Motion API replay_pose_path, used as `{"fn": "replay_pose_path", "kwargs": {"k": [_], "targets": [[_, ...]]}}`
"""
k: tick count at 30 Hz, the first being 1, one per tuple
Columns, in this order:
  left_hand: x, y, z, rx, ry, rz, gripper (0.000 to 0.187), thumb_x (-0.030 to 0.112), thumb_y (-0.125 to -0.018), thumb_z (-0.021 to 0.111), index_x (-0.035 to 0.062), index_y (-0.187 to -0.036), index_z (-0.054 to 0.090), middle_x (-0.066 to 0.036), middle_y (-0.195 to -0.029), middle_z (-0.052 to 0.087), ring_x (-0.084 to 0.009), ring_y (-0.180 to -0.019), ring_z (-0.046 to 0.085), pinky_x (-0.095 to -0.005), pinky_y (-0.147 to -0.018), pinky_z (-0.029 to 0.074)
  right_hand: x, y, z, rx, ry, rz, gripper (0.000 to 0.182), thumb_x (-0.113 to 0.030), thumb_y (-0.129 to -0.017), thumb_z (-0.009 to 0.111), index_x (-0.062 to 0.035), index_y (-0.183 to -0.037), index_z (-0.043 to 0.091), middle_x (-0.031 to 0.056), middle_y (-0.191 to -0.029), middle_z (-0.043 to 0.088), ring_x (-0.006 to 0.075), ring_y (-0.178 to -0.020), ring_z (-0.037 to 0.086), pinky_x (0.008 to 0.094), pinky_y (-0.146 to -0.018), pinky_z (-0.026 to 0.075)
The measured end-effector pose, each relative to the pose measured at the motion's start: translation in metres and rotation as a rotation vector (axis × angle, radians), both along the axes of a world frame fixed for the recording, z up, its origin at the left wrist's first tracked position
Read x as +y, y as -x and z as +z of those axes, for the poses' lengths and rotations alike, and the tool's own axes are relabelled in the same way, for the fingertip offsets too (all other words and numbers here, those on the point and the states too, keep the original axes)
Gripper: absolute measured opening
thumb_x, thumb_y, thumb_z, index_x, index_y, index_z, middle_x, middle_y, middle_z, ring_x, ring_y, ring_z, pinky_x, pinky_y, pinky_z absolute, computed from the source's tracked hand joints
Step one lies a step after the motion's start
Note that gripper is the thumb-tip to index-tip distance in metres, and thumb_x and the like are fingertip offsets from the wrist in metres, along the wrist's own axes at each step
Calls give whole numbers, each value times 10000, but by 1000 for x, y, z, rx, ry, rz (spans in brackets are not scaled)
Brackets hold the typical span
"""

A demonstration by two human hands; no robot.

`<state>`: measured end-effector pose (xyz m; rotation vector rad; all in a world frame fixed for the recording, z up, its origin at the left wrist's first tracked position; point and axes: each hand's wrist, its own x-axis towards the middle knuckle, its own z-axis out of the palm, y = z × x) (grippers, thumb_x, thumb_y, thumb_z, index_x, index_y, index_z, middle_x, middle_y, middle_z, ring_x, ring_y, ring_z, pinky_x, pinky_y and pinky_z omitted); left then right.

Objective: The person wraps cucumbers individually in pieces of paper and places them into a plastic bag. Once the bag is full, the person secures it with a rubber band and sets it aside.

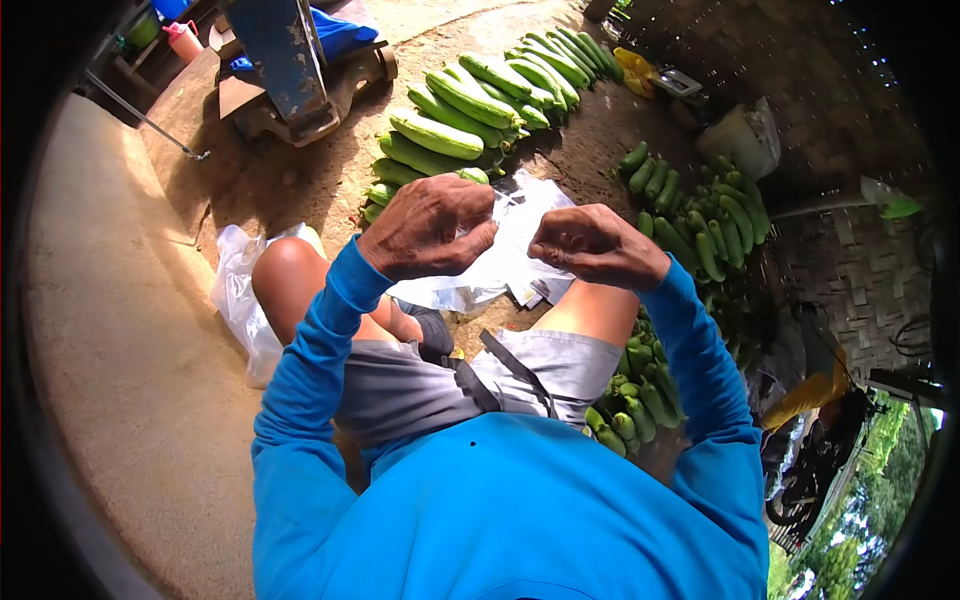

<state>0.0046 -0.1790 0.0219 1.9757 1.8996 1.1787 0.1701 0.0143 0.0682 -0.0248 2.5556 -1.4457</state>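
My left hand [435, 228] is raised over my lap, its fingers curled into a pinch. Opposite it, with a small gap between, my right hand [598, 246] is closed in much the same way, thumb against the fingers. What the fingertips hold, if anything, I cannot tell. Below and behind both hands lies a crumpled sheet of white plastic [515, 240], spread on the ground between my knees. Just beyond it, a long row of green gourds [437, 134] is laid side by side.
Smaller green gourds [738, 215] are heaped at the right, with more [642, 405] beside my right thigh. A clear plastic bag [245, 290] lies by my left knee. A worn metal stand [280, 65] stands at the upper left, and a pale container [742, 138] at the upper right.
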Motion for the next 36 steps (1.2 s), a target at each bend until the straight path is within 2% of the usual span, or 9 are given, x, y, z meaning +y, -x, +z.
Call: {"fn": "replay_pose_path", "kwargs": {"k": [1,6,10,13,18,19,23,32,36], "targets": [[0,-1,0,-1,0,-2,152,115,-837,640,21,-811,523,-154,-714,505,-360,-711,536,-442,-650,425,-3,2,3,-147,-85,-14,308,-272,-920,674,-8,-789,585,51,-648,548,131,-591,508,333,-536,400],[1,-4,-2,-62,-3,39,151,116,-835,646,19,-818,532,-144,-753,527,-338,-747,553,-431,-673,439,-16,4,-20,-53,32,-69,510,-415,-934,668,-19,-683,467,9,-575,344,103,-545,333,346,-489,275],[-3,-1,-5,-50,7,67,153,122,-837,646,18,-815,536,-140,-774,538,-332,-756,556,-428,-677,444,-20,6,-27,-95,19,-69,483,-414,-936,669,-26,-707,495,8,-588,405,99,-543,376,327,-489,306],[-9,5,-5,-16,74,63,151,125,-839,645,15,-817,544,-140,-762,539,-330,-749,555,-433,-674,442,-24,0,-30,-123,249,-187,388,-351,-942,674,-24,-786,535,14,-588,430,93,-541,443,315,-500,373],[-15,3,3,-44,59,16,165,120,-892,623,4,-807,541,-152,-740,522,-345,-731,540,-445,-658,427,-22,-6,-18,96,40,-147,186,-198,-964,640,-17,-998,611,27,-678,511,84,-603,414,288,-534,371],[-17,2,4,-32,98,37,155,156,-894,608,42,-808,550,-134,-734,543,-337,-737,572,-448,-664,462,-23,-5,-10,72,-84,-142,171,-176,-954,640,-19,-1021,638,69,-713,587,113,-612,508,302,-559,429],[-25,-6,20,-4,18,19,121,125,-855,649,45,-820,565,-118,-736,555,-316,-741,577,-417,-670,469,-26,-7,-3,234,-303,-85,97,-100,-896,680,-22,-952,692,143,-802,688,249,-675,670,332,-600,524],[-47,-25,71,21,-122,4,186,20,-667,755,44,-777,607,-76,-666,540,-268,-621,511,-385,-557,395,-43,-24,55,444,-373,-96,112,-181,-840,759,-92,-856,692,61,-638,664,234,-500,631,328,-454,477],[-52,-33,95,87,-128,25,197,137,-625,748,56,-738,607,-53,-618,502,-236,-612,508,-369,-555,354,-51,-30,78,568,-324,-43,174,-179,-788,810,-70,-849,688,51,-614,637,189,-461,592,311,-411,410]]}}
